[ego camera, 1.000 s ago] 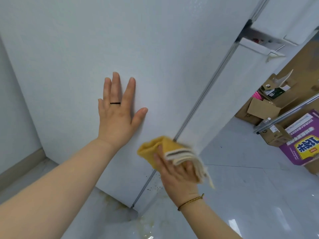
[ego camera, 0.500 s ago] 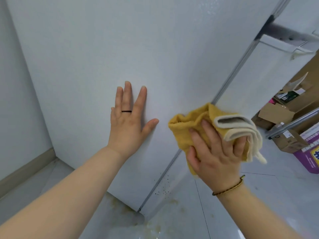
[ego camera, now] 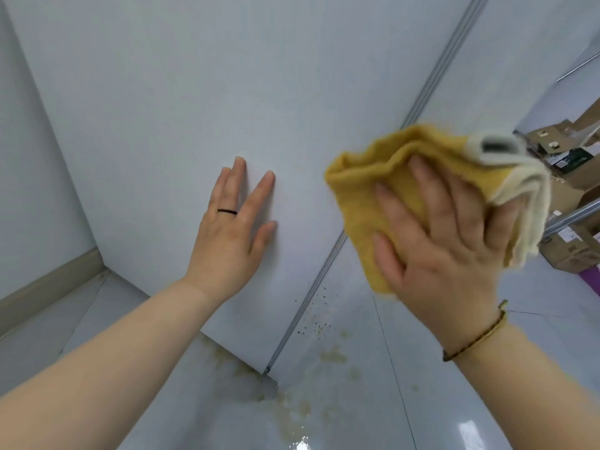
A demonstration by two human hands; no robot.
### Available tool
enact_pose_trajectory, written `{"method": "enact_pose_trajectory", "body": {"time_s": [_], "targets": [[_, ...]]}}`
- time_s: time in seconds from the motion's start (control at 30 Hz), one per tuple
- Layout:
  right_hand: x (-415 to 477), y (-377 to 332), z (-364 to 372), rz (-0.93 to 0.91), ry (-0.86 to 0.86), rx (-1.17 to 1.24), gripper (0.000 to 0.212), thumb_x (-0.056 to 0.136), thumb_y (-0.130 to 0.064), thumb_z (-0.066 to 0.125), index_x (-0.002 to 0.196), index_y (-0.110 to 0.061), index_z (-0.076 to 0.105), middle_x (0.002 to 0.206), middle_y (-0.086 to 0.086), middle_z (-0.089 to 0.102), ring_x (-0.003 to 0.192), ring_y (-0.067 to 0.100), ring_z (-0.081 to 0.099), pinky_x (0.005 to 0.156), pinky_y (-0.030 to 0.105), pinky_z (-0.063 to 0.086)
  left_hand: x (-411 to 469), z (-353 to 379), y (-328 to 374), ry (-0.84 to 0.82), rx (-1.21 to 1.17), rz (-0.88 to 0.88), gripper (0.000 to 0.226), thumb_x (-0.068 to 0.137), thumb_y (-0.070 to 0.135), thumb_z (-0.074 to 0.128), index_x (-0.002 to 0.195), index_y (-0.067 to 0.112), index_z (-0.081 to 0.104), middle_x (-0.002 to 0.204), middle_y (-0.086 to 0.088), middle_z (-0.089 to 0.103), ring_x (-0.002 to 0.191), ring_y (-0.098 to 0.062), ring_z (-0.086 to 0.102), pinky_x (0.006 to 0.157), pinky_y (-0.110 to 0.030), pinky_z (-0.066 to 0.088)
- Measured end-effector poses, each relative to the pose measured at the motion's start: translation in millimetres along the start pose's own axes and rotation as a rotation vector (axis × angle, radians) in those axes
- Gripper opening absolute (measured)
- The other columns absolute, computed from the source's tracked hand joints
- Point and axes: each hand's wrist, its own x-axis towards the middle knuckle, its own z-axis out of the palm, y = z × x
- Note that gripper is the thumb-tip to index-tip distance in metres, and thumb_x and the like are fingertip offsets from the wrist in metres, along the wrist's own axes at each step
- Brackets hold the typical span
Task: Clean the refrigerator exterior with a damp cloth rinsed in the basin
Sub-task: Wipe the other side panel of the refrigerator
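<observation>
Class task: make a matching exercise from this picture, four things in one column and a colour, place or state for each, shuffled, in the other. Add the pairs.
1 left hand
2 cloth
3 cardboard boxes
4 floor stains

A yellow, cream edge
B brownish, at foot of the refrigerator
C flat against the refrigerator
D far right, background

Pairs: 1-C, 2-A, 3-D, 4-B

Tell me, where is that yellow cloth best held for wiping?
The cloth is best held on its folded yellow middle, palm flat from the room side, as the right hand does; it lies bunched against the refrigerator, its cream edge hanging loose.
</observation>
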Motion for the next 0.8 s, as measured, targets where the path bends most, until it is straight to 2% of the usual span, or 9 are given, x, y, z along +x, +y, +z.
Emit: {"method": "enact_pose_trajectory", "body": {"time_s": [0.1,0.2,0.4,0.5,0.57,0.63,0.73,0.77,0.8], "targets": [[-10,-40,15,0.145,-0.011,-0.004,0.043,0.087,-0.031,0.047,0.13,-0.027,0.043,0.143,0.004,0.026,0.131,0.022,0.01,0.111,0.044,-0.002,-7,3,-7,-0.015,-0.041,0.008,0.054,0.088,0.031,0.027,0.141,0.029,0.018,0.144,0.0,0.002,0.134,-0.013,0.004,0.107,-0.034,0.013],[-56,-87,32,0.145,-0.119,-0.074,0.046,0.085,-0.027,0.041,0.131,-0.029,0.039,0.155,0.004,0.007,0.127,0.026,0.019,0.112,0.045,-0.01,-7,-3,-15,-0.048,-0.08,0.028,0.051,0.087,0.035,0.022,0.137,0.028,0.014,0.142,0.007,-0.001,0.132,-0.008,0.002,0.108,-0.016,0.001],[-168,-137,54,-0.147,-0.506,0.077,0.05,0.09,-0.002,0.018,0.135,-0.018,0.035,0.126,-0.001,0.058,0.115,0.022,0.043,0.118,0.035,-0.002,-7,0,-20,-0.113,-0.076,0.036,0.051,0.085,0.047,0.022,0.131,0.038,0.002,0.139,0.016,-0.012,0.13,0.0,-0.011,0.102,-0.01,-0.01],[-158,-126,54,-0.21,-0.4,0.13,0.046,0.096,-0.005,0.011,0.124,-0.013,0.046,0.119,0.0,0.065,0.117,0.021,0.043,0.118,0.035,0.0,-9,2,-21,-0.114,-0.059,0.05,0.052,0.083,0.047,0.02,0.131,0.04,0.0,0.139,0.016,-0.013,0.129,0.0,-0.011,0.104,-0.018,-0.004],[-123,-106,48,-0.173,-0.211,0.121,0.043,0.09,-0.007,0.028,0.121,-0.018,0.056,0.117,-0.001,0.065,0.114,0.02,0.044,0.117,0.036,0.0,-10,2,-24,-0.112,-0.053,0.054,0.053,0.083,0.046,0.02,0.131,0.04,-0.002,0.139,0.017,-0.012,0.129,0.0,-0.01,0.105,-0.021,-0.001],[-95,-92,42,-0.073,-0.085,0.021,0.041,0.082,-0.019,0.045,0.119,-0.024,0.061,0.128,-0.005,0.058,0.119,0.022,0.039,0.115,0.039,-0.002,-10,2,-23,-0.106,-0.057,0.058,0.054,0.082,0.047,0.019,0.131,0.039,-0.003,0.139,0.017,-0.011,0.132,-0.002,-0.009,0.106,-0.023,0.0],[-84,-110,43,0.093,-0.109,-0.073,0.05,0.082,-0.024,0.043,0.132,-0.027,0.044,0.155,-0.002,0.015,0.141,0.024,0.006,0.114,0.045,-0.013,-12,5,-17,-0.109,-0.05,0.013,0.053,0.09,0.037,0.032,0.13,0.041,-0.003,0.147,0.012,-0.009,0.141,-0.015,-0.008,0.111,-0.033,-0.001],[-89,-125,48,0.087,-0.154,-0.077,0.053,0.081,-0.022,0.04,0.134,-0.025,0.038,0.155,-0.001,0.012,0.141,0.025,0.001,0.113,0.047,-0.015,-13,6,-15,-0.112,-0.053,-0.012,0.054,0.092,0.032,0.035,0.129,0.042,-0.003,0.151,0.007,-0.008,0.141,-0.018,-0.009,0.112,-0.038,-0.002],[-98,-141,55,0.036,-0.216,-0.065,0.055,0.078,-0.02,0.038,0.133,-0.022,0.036,0.15,0.0,0.021,0.138,0.026,0.003,0.113,0.048,-0.015,-13,6,-14,-0.111,-0.055,-0.029,0.054,0.092,0.029,0.035,0.128,0.043,-0.003,0.154,0.003,-0.007,0.142,-0.019,-0.009,0.113,-0.041,-0.001]]}}
